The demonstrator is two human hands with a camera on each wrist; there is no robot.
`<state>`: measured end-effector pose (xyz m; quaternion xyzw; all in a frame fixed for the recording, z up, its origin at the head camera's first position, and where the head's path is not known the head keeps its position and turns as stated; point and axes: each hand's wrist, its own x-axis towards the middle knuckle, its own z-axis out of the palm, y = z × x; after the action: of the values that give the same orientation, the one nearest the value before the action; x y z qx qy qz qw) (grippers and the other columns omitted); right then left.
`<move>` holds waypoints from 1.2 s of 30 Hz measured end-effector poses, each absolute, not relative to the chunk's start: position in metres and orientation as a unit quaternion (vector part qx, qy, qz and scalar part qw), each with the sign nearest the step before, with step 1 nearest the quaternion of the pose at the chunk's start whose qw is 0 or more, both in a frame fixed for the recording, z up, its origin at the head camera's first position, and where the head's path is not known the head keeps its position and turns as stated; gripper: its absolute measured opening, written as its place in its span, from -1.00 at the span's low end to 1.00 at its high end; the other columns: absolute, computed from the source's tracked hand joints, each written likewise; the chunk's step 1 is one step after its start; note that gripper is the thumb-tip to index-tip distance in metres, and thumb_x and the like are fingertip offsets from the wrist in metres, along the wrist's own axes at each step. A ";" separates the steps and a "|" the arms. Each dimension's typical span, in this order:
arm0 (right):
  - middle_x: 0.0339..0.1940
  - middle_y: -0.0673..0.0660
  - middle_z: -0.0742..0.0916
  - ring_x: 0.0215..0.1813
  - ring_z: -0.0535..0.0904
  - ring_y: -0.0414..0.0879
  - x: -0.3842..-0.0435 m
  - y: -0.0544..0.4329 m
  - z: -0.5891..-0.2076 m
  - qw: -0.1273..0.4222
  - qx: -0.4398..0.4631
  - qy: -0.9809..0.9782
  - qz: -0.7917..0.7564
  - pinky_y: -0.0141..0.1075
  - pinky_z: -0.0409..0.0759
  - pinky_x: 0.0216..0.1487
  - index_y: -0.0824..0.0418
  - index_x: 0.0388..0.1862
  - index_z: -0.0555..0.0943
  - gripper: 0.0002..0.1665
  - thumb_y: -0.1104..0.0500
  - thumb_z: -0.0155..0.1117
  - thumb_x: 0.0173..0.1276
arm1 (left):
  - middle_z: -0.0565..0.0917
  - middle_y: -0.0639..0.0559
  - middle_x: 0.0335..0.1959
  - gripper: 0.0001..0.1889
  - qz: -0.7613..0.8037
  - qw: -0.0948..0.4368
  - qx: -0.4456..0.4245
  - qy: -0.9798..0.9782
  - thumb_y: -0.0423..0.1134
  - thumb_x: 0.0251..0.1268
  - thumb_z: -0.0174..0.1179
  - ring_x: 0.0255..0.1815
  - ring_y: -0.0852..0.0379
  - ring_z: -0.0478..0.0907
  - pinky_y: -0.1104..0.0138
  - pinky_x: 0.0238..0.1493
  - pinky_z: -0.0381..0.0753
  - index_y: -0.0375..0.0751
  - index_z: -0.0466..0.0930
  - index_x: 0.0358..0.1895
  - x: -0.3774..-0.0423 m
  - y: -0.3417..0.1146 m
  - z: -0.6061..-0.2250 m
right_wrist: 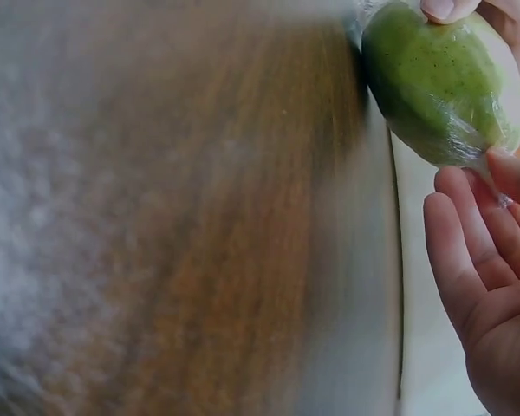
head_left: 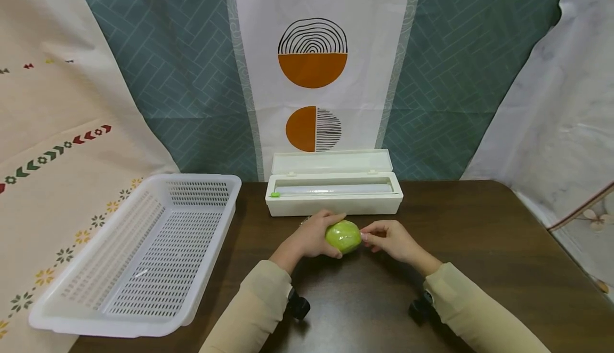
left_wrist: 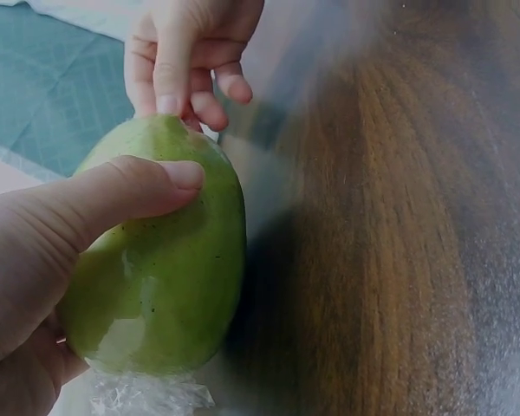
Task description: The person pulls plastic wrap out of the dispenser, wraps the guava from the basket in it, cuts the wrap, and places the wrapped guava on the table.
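A plump green mango (head_left: pixel 343 236), wrapped in shiny cling film, is held low over the brown table in the head view. My left hand (head_left: pixel 314 237) grips it from the left side, its thumb lying across the skin in the left wrist view. At the opposite end, my right hand (head_left: pixel 390 241) pinches a twisted tail of the cling film (right_wrist: pixel 474 149) between thumb and fingers. Crumpled film (left_wrist: pixel 152 394) bunches at the mango's other end, nearest the left wrist camera.
Behind the hands stands a white cling film box (head_left: pixel 336 205), its lid (head_left: pixel 332 162) raised and a film roll (head_left: pixel 336 189) inside. A green slider (head_left: pixel 275 194) sits at the box's left. To the left is a white perforated basket (head_left: pixel 201 283). Patterned cloths hang around the dark wooden table (head_left: pixel 479 246).
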<state>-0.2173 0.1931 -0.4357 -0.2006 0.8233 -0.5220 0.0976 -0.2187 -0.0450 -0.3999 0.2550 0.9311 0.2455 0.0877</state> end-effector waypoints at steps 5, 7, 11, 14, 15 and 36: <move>-0.26 0.34 0.73 -0.29 0.69 0.04 -0.215 0.194 -0.436 0.099 -0.202 0.821 -0.525 -0.27 0.68 -0.37 0.41 -0.02 0.61 -0.62 0.14 0.25 0.32 | 0.39 -0.03 0.30 0.01 0.268 0.087 0.248 0.927 -0.05 -0.19 0.53 0.20 0.01 0.41 0.09 0.15 0.43 -0.05 0.19 0.43 -0.219 -0.045 -0.402; -0.26 0.34 0.73 -0.30 0.69 0.03 -0.215 0.194 -0.436 0.096 -0.202 0.820 -0.527 -0.26 0.68 -0.37 0.42 -0.01 0.60 -0.62 0.14 0.23 0.34 | 0.40 -0.04 0.30 -0.01 0.279 0.086 0.247 0.924 -0.06 -0.20 0.53 0.20 0.00 0.41 0.08 0.17 0.43 -0.12 0.22 0.40 -0.219 -0.045 -0.402; -0.28 0.34 0.72 -0.30 0.69 0.02 -0.215 0.193 -0.435 0.092 -0.199 0.820 -0.529 -0.25 0.69 -0.37 0.44 -0.07 0.61 -0.65 0.16 0.22 0.34 | 0.39 -0.05 0.32 0.00 0.294 0.090 0.242 0.920 0.00 -0.24 0.55 0.25 -0.01 0.38 0.07 0.23 0.38 -0.16 0.24 0.38 -0.219 -0.048 -0.403; -0.28 0.34 0.72 -0.29 0.68 0.00 -0.215 0.194 -0.434 0.092 -0.196 0.823 -0.525 -0.25 0.69 -0.36 0.44 -0.09 0.62 -0.66 0.16 0.22 0.34 | 0.36 -0.07 0.35 0.05 0.301 0.091 0.240 0.919 0.03 -0.28 0.56 0.31 -0.03 0.33 0.06 0.29 0.34 -0.17 0.22 0.40 -0.220 -0.054 -0.404; -0.28 0.34 0.72 -0.29 0.68 0.00 -0.215 0.194 -0.434 0.092 -0.194 0.825 -0.523 -0.25 0.69 -0.36 0.44 -0.09 0.62 -0.66 0.17 0.22 0.34 | 0.35 -0.08 0.36 0.06 0.301 0.091 0.240 0.918 0.02 -0.29 0.56 0.32 -0.03 0.32 0.06 0.31 0.33 -0.17 0.21 0.40 -0.220 -0.056 -0.404; 0.25 0.14 0.53 0.19 0.48 0.01 -0.210 0.166 -0.425 -0.012 -0.311 0.878 -0.363 -0.04 0.49 0.15 0.17 0.34 0.37 -0.09 -0.07 0.49 0.02 | 0.52 0.00 0.22 -0.11 0.238 0.004 0.262 0.935 0.13 -0.19 0.48 0.19 0.04 0.45 0.06 0.24 0.35 -0.13 0.38 0.30 -0.215 -0.056 -0.405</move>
<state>-0.2095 0.1661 -0.4254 -0.3115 0.8780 -0.3633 -0.0118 -0.2146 -0.0561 -0.4049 0.2617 0.9354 0.2377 0.0035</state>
